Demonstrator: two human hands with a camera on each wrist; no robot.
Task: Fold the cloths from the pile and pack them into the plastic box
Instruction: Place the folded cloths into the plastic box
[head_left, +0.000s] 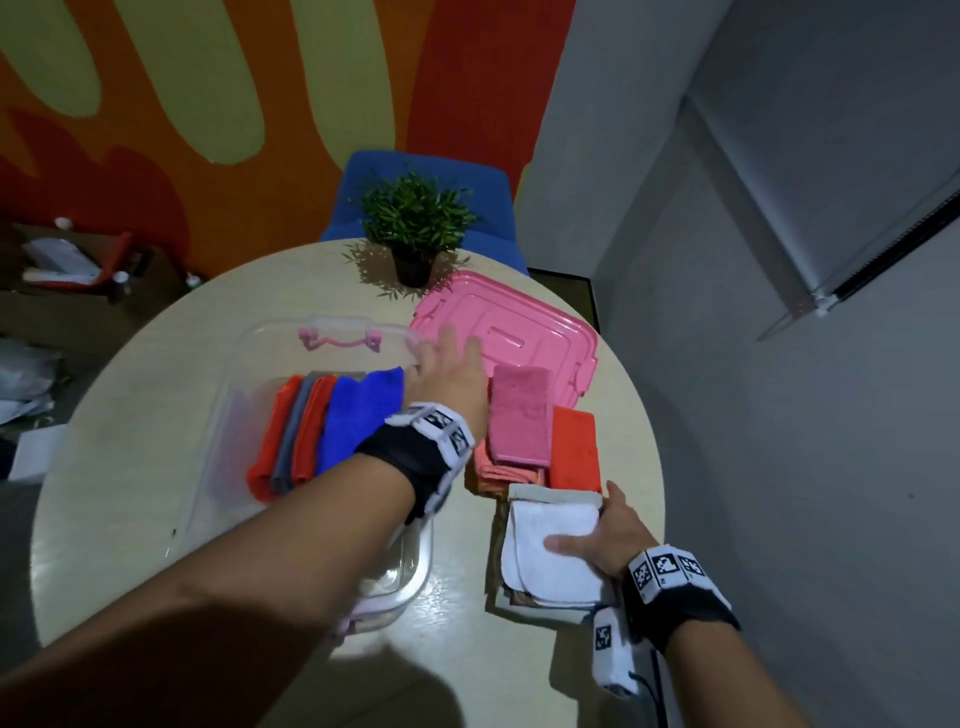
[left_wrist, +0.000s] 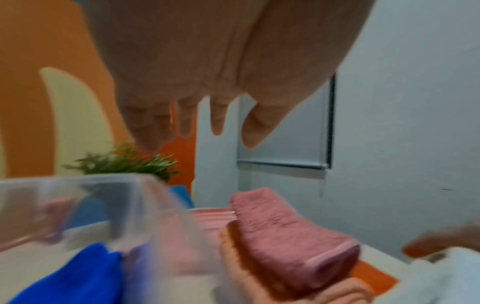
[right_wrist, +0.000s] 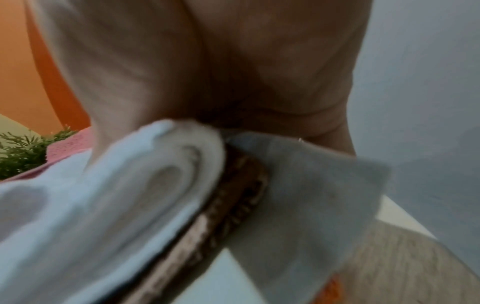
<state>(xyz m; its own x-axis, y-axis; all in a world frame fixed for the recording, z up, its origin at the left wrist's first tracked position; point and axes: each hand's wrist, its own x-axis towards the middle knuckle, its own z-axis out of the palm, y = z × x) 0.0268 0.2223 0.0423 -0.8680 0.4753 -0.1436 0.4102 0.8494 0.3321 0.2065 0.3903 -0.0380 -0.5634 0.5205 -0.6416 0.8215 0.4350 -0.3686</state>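
**Right hand grips the white cloth, left hand spread above the box**

Head view: right hand (head_left: 605, 540) pinches a folded white cloth (head_left: 550, 551) atop the pile on the round table (head_left: 130, 415). Left hand (head_left: 449, 374), fingers spread, hovers above the clear plastic box (head_left: 218, 431), which holds a blue cloth (head_left: 358, 415) and red ones.

Left wrist view: straight fingers (left_wrist: 217, 117) hang over a folded pink cloth (left_wrist: 288, 232).

Right wrist view: thumb and palm clamp the cloth's white folds.

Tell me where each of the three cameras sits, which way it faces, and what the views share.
Head: looks down from above the table at the plastic box; both forearms show.
Left wrist: under the open left hand, facing the pink cloth.
Right wrist: under the right hand, close against the white cloth it grips.
Shared: the plant shows in all three.
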